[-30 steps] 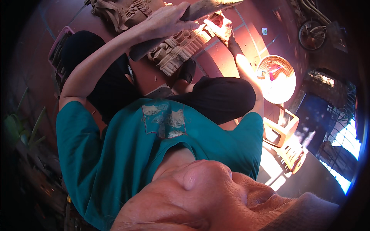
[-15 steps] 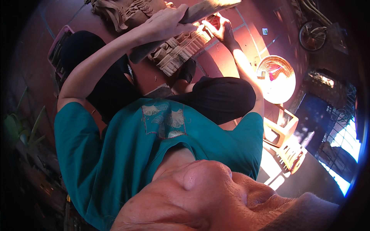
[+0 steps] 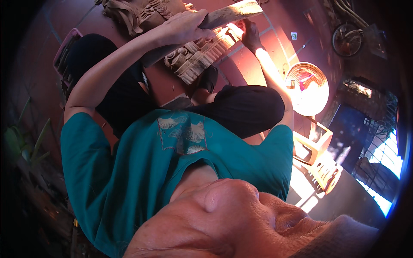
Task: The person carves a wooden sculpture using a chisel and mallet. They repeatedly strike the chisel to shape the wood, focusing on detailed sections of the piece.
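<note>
Down at the far left, green leaves (image 3: pixel 19 146) show in a dark corner, and a pink tray (image 3: pixel 64 53) lies on the red tiled floor (image 3: pixel 245 64) beside the person's black trousers (image 3: pixel 107 86). The person sits on this floor in a teal shirt (image 3: pixel 172 172); no raised surface carries the work. The left hand (image 3: pixel 185 26) comes from the long bare forearm and its grip is closed around a thick wooden mallet (image 3: pixel 228 13), which lies slanted toward the upper right. Just under this hand is the carved wooden piece (image 3: pixel 193 58), pale and ribbed with many cut lines, resting on the floor between the knees; a darker carved block (image 3: pixel 137 13) stands above it at the top edge. To the right, the right hand (image 3: pixel 249 36) is pressed at the upper end of the carving, in strong sunlight. It seems to pinch something thin, but I cannot tell what it holds, or how narrow the grip is. Further right, a round woven basket (image 3: pixel 307 88) with some colourful small things inside sits on the floor in the sun. Below it stands a small open wooden box (image 3: pixel 312 144) and a low slatted wooden stool (image 3: pixel 327 174). At the top right a wheel (image 3: pixel 346 38) leans near the wall, and at the right edge a metal grille (image 3: pixel 378 129) lets bright daylight into the room.
</note>
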Demonstrator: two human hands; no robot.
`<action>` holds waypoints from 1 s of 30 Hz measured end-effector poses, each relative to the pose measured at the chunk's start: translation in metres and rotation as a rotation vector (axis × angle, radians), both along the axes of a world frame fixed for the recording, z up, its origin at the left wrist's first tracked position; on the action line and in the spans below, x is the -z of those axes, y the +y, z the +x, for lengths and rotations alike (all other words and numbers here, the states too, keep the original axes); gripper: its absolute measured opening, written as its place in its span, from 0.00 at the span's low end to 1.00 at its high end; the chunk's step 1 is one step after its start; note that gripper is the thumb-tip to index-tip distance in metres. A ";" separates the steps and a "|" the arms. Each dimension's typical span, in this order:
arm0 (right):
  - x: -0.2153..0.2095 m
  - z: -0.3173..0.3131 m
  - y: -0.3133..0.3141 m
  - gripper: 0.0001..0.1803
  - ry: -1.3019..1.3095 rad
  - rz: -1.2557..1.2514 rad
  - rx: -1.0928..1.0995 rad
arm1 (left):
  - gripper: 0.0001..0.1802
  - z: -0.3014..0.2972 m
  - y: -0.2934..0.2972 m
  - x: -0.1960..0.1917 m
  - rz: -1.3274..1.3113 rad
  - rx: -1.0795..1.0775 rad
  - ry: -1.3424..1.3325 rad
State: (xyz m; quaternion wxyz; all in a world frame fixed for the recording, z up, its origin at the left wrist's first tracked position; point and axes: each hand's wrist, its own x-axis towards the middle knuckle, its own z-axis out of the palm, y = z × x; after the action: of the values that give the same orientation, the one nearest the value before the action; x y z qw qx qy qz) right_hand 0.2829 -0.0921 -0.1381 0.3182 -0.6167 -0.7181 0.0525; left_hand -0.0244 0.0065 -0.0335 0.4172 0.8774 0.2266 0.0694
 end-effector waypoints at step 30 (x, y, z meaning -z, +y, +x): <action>-0.043 -0.028 0.006 0.17 0.129 -0.353 0.079 | 0.31 -0.007 -0.004 -0.001 -0.033 -0.039 -0.157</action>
State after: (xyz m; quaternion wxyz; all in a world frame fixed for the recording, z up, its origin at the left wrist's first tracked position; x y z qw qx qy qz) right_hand 0.2545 -0.0864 -0.0946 0.2524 -0.6859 -0.6511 0.2046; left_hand -0.0314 0.0026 -0.0327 0.4469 0.8576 0.2111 0.1423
